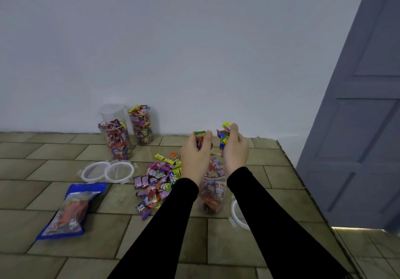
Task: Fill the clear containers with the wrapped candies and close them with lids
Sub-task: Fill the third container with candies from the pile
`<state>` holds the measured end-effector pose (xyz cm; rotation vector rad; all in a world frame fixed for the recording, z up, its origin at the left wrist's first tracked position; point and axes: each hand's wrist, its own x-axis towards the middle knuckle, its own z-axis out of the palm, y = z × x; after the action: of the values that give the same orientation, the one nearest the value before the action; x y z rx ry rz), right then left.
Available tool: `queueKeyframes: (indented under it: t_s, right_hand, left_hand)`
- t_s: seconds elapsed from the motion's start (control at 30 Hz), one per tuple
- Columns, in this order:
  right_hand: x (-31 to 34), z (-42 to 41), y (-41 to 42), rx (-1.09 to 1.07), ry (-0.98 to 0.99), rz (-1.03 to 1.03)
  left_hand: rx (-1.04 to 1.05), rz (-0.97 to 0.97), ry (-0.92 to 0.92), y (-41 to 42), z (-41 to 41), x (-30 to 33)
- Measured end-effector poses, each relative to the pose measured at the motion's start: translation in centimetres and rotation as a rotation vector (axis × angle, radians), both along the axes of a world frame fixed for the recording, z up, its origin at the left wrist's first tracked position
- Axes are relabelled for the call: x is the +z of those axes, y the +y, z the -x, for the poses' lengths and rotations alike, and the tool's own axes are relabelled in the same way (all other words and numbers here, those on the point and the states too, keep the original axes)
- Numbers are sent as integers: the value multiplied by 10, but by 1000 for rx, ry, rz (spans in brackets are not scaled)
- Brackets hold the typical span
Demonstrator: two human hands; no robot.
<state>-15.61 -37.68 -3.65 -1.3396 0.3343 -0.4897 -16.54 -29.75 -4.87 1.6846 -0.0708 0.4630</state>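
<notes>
While both hands hover over the near container [211, 194], left hand [195, 155] and right hand [234, 151] each have a closed grip on a clutch of candies. Near container looks roughly full, lid [234, 214] waiting at its 3 o'clock. At 10 o'clock, two containers [118, 139] filled, unlidded; an empty one behind. Two lids [108, 171] lie on the floor. Loose candy pile [158, 181] remains at 9 o'clock. Judgement: past halfway, no lid fitted yet

Multicoloured candies [159, 183], blue bag [72, 210], white lids [108, 171], black sleeves [173, 218].
</notes>
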Motion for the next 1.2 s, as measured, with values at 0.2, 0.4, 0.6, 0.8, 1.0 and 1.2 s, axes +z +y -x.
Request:
queueKeyframes:
  t_s: [0.2,0.4,0.6,0.8,1.0,1.2]
  right_hand:
    - [-1,1,1,-22,11,16]
    - [2,2,1,-19,1,0]
    - [4,-2,-1,16,2,-9]
    - [1,-3,0,26,-10,4]
    - [6,-2,-1,55,16,-24]
    - [6,-3,-1,58,23,-33]
  left_hand:
    - [23,38,-32,0,3,1]
    - [-82,108,-85,6,5,-2]
    - [-85,103,-104,2,5,-5]
    - [-119,164,-106,2,5,-8]
    - [-183,164,-125,3,3,-12]
    - [-262,189,-170,5,0,-15]
